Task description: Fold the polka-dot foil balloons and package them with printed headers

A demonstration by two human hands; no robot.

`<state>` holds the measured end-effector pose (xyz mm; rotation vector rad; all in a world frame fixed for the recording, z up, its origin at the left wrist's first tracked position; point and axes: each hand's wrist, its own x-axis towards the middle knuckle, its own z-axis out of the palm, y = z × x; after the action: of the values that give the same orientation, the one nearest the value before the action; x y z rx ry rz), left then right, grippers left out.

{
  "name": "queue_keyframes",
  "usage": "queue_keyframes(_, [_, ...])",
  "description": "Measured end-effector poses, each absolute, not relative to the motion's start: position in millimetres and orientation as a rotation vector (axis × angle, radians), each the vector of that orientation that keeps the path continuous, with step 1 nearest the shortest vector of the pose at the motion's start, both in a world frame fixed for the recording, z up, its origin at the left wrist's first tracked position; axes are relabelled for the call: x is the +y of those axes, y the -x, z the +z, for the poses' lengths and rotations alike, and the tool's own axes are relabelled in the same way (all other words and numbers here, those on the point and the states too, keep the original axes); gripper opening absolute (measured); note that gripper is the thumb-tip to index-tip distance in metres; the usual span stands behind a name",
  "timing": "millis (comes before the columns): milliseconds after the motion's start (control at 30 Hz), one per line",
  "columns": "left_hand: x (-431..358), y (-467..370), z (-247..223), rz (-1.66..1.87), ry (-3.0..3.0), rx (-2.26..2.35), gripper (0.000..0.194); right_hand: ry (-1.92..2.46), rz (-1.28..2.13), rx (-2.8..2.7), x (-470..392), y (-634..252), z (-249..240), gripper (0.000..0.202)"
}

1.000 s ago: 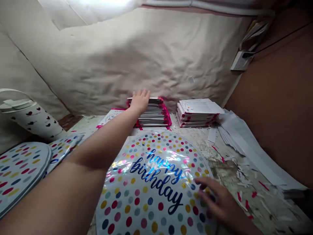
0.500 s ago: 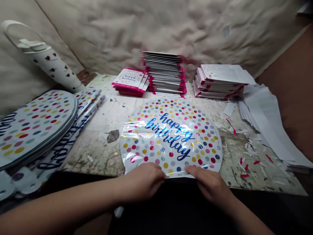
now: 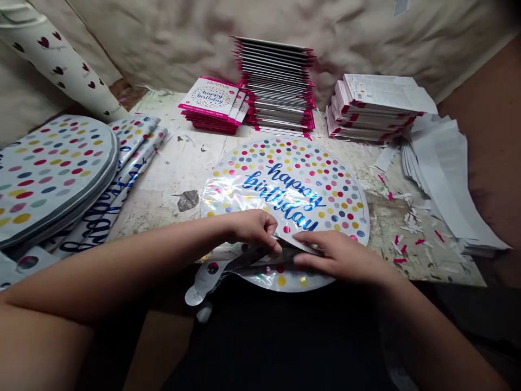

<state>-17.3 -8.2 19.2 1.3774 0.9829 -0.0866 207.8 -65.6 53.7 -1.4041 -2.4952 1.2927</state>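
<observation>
A round, flat foil balloon with coloured dots and blue "happy birthday" lettering lies in front of me at the table's near edge. My left hand is closed in a pinch on the balloon's raised near edge. To its right, my right hand grips the same edge, thumb and fingers on either side of the foil. Below the hands, another dotted foil layer overhangs the table edge, and silvery foil shows in the gap. A pale tab with a hole sticks out at lower left.
Flat foil balloons are piled at left over folded ones. Behind stand pink-and-white packets, a tall packet stack and another packet stack. White paper sheets and scraps lie right. A heart-patterned tumbler leans at back left.
Both hands have moved up and lifted the balloon's near edge, exposing the layer below and the tab. The camera view has tilted down slightly.
</observation>
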Motion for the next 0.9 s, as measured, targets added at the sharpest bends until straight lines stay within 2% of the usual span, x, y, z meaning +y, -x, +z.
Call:
queue_keyframes(67, [-12,14,26,-0.068,-1.516,0.994,0.037,1.379,1.109,-2.52,-63,-186,49,0.03])
queue_keyframes(167, [-27,29,42,-0.129,-1.935,1.051,0.007,1.356,0.954,-2.418,-63,-174,36,0.022])
queue_keyframes(200, [-34,41,48,-0.16,-2.108,1.105,0.01,1.359,0.941,-2.339,-64,-175,32,0.02])
queue_keyframes(267, [-49,71,56,-0.225,-2.383,1.267,0.03,1.361,0.938,-2.167,-67,-184,28,0.018])
queue_keyframes(400, [-62,128,56,-0.249,-2.543,1.593,0.049,1.324,0.878,-1.971,-77,-198,27,0.017])
queue_keyframes(467, [-55,140,47,-0.113,-2.607,1.591,0.064,1.208,0.812,-2.029,-87,-199,23,0.016])
queue_keyframes(533, [-45,142,33,-0.039,-2.667,1.405,0.077,1.051,0.709,-2.206,-101,-201,15,0.027])
queue_keyframes(600, [-37,140,18,-0.08,-2.693,1.164,0.072,1.02,0.577,-2.397,-113,-208,1,0.048])
queue_keyframes(667, [-32,139,4,-0.101,-2.683,1.026,0.064,1.217,0.413,-2.453,-119,-224,-15,0.064])
queue_keyframes(733, [-29,141,-6,-0.066,-2.659,0.988,0.06,1.538,0.24,-2.344,-116,-249,-28,0.063])
queue_keyframes(800, [-28,145,-11,-0.013,-2.626,1.006,0.058,1.821,0.097,-2.199,-106,-276,-35,0.053])
queue_keyframes(900, [-27,149,-10,0.027,-2.604,1.007,0.052,1.959,0.019,-2.157,-83,-306,-33,0.045])
